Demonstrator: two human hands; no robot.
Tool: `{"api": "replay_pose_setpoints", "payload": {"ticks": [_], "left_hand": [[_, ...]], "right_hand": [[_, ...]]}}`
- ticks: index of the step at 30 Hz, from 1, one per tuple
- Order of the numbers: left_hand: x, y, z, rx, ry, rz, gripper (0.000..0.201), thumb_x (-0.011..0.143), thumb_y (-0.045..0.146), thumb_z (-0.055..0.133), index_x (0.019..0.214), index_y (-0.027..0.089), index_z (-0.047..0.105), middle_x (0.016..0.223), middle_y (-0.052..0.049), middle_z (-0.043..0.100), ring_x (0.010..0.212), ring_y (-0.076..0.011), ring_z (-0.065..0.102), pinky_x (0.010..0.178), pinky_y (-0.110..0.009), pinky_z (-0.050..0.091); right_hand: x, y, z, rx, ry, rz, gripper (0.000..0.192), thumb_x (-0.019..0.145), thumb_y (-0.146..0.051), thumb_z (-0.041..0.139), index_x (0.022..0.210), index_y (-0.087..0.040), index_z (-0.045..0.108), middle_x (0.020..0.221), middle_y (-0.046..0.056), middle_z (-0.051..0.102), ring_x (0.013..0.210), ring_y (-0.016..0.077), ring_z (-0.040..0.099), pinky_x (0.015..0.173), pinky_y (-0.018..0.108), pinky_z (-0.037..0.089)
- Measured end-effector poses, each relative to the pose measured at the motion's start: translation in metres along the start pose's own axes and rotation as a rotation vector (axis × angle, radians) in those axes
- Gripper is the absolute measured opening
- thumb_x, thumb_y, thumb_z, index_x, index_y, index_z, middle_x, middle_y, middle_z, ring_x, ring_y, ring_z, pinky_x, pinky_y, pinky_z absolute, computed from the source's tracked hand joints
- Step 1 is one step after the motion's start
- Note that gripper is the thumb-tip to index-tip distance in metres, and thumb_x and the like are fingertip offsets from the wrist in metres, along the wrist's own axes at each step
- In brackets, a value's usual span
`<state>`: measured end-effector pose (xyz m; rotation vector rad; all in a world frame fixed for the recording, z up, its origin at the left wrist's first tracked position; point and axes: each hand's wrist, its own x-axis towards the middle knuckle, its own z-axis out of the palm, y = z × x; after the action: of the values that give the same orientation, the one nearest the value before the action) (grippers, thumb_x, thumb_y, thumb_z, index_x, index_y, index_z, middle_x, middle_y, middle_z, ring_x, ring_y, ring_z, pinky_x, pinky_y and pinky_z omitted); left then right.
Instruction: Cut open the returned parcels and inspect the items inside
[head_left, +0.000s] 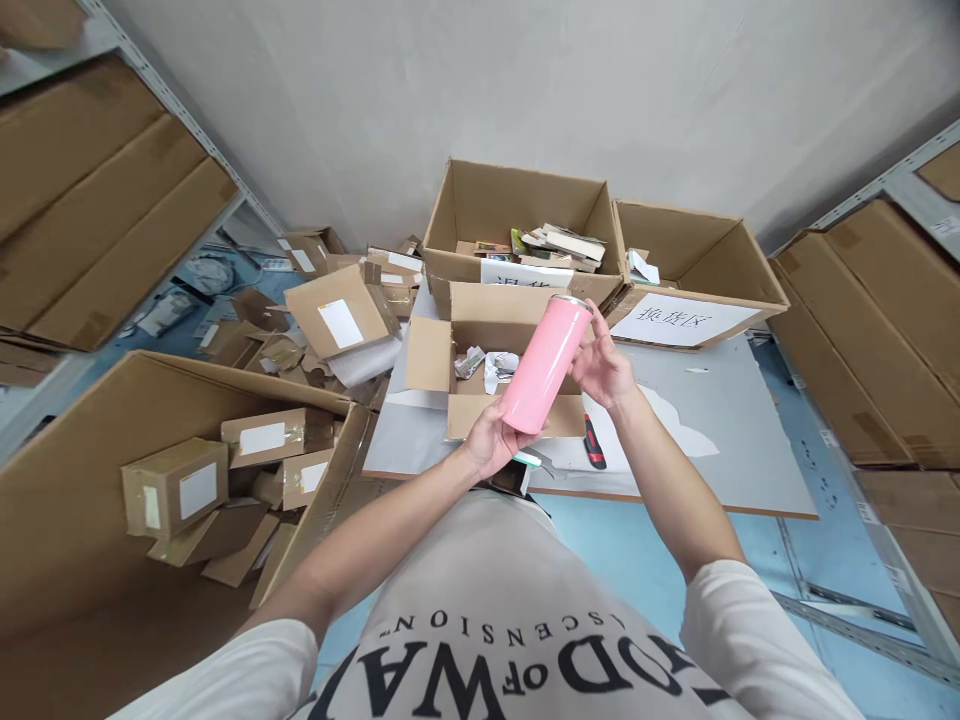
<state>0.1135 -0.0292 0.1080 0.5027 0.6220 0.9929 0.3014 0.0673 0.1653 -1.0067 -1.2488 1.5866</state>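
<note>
You hold a pink cylindrical tumbler with a silver metal rim (546, 364) at the centre of the frame, tilted with its rim up and to the right. Your left hand (495, 437) cups the lower end, fingers wrapped round the base. Your right hand (601, 367) meets the upper part from the right, fingers spread and touching the side just below the rim. Both hands are closed on the tumbler; neither is free.

The tumbler sits above a small open brown cardboard box (480, 350), whose flaps are folded outward and which holds crumpled white packing paper. That box rests on a flat grey board (720, 420) lying across the middle of the frame. A red-and-black utility knife (594, 445) lies on the board just right of the box, below your right wrist.

Behind, at upper centre, a large open carton with books or booklets inside (525, 235) stands beside a second open carton with a white label bearing printed characters (690, 270) at upper right. At lower left, a big open carton (90, 480) holds several taped small parcels with white labels. More flattened and loose boxes lie scattered at centre left. Metal shelving with flat cardboard (97, 190) occupies the upper left, and similar shelving the right edge.
</note>
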Motion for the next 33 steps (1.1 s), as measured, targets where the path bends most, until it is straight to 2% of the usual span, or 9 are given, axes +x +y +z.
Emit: {"api": "replay_pose_setpoints", "payload": {"ticks": [4, 8, 12, 15, 18, 20, 22, 28, 33], "left_hand": [[-0.002, 0.002, 0.000, -0.087, -0.070, -0.115, 0.061, 0.073, 0.058, 0.047, 0.111, 0.012, 0.057, 0.102, -0.015, 0.068, 0.089, -0.0248, 0.067, 0.073, -0.033, 0.055], [-0.003, 0.004, -0.003, -0.122, -0.111, -0.180, 0.063, 0.073, 0.058, 0.043, 0.110, 0.010, 0.059, 0.103, -0.017, 0.068, 0.090, -0.0255, 0.067, 0.074, -0.034, 0.055], [-0.005, 0.005, -0.002, -0.075, -0.131, -0.176, 0.063, 0.075, 0.058, 0.043, 0.113, 0.009, 0.057, 0.108, -0.018, 0.066, 0.100, -0.0292, 0.065, 0.082, -0.039, 0.053], [-0.005, 0.004, -0.001, 0.027, -0.094, -0.060, 0.062, 0.077, 0.059, 0.052, 0.121, 0.015, 0.051, 0.123, -0.016, 0.060, 0.110, -0.0303, 0.060, 0.087, -0.043, 0.051], [-0.004, 0.000, -0.003, 0.232, 0.017, 0.195, 0.076, 0.063, 0.055, 0.074, 0.125, 0.022, 0.044, 0.134, -0.014, 0.050, 0.117, -0.0297, 0.054, 0.090, -0.043, 0.050], [-0.002, -0.005, -0.005, 0.374, 0.108, 0.335, 0.081, 0.053, 0.047, 0.083, 0.120, 0.022, 0.045, 0.132, -0.013, 0.050, 0.118, -0.0277, 0.053, 0.092, -0.040, 0.048], [0.000, -0.009, -0.006, 0.437, 0.181, 0.393, 0.074, 0.054, 0.042, 0.085, 0.114, 0.021, 0.047, 0.125, -0.012, 0.055, 0.112, -0.0243, 0.055, 0.093, -0.039, 0.046], [-0.001, -0.013, -0.007, 0.276, 0.224, 0.341, 0.062, 0.056, 0.032, 0.083, 0.108, 0.019, 0.052, 0.108, -0.007, 0.064, 0.093, -0.0184, 0.063, 0.083, -0.034, 0.050], [-0.007, -0.008, -0.009, -0.006, 0.097, 0.163, 0.057, 0.065, 0.044, 0.073, 0.112, 0.017, 0.055, 0.105, -0.009, 0.066, 0.084, -0.0202, 0.066, 0.076, -0.035, 0.053]], "right_hand": [[-0.001, 0.000, 0.007, -0.069, -0.035, -0.074, 0.083, 0.064, -0.080, 0.053, 0.135, -0.043, 0.032, 0.131, 0.004, 0.052, 0.112, 0.0255, 0.053, 0.083, 0.042, 0.048], [0.003, -0.001, 0.011, -0.153, -0.082, -0.147, 0.077, 0.065, -0.083, 0.047, 0.129, -0.043, 0.035, 0.121, 0.002, 0.057, 0.101, 0.0236, 0.055, 0.076, 0.039, 0.048], [0.006, -0.002, 0.012, -0.180, -0.018, -0.193, 0.067, 0.068, -0.078, 0.050, 0.123, -0.044, 0.035, 0.116, -0.001, 0.057, 0.094, 0.0216, 0.056, 0.072, 0.035, 0.048], [0.005, -0.004, 0.011, -0.164, 0.049, -0.221, 0.056, 0.071, -0.070, 0.056, 0.117, -0.042, 0.038, 0.115, -0.002, 0.056, 0.089, 0.0191, 0.057, 0.070, 0.033, 0.049], [0.004, -0.006, 0.010, -0.169, 0.092, -0.211, 0.048, 0.072, -0.062, 0.061, 0.111, -0.041, 0.041, 0.109, -0.004, 0.056, 0.084, 0.0162, 0.057, 0.068, 0.032, 0.050], [0.004, -0.008, 0.011, -0.148, 0.128, -0.194, 0.044, 0.072, -0.059, 0.064, 0.106, -0.040, 0.043, 0.104, -0.005, 0.057, 0.081, 0.0144, 0.057, 0.069, 0.031, 0.051], [0.003, -0.008, 0.012, -0.106, 0.167, -0.170, 0.042, 0.071, -0.056, 0.067, 0.103, -0.038, 0.045, 0.099, -0.006, 0.057, 0.079, 0.0134, 0.057, 0.070, 0.031, 0.052], [-0.002, -0.012, 0.016, -0.019, 0.186, -0.114, 0.048, 0.066, -0.051, 0.074, 0.102, -0.034, 0.047, 0.099, -0.003, 0.058, 0.082, 0.0142, 0.058, 0.069, 0.030, 0.054], [-0.008, -0.022, 0.009, 0.096, 0.007, -0.111, 0.052, 0.067, -0.064, 0.066, 0.109, -0.036, 0.052, 0.109, -0.001, 0.061, 0.093, 0.0188, 0.061, 0.074, 0.037, 0.055]]}}
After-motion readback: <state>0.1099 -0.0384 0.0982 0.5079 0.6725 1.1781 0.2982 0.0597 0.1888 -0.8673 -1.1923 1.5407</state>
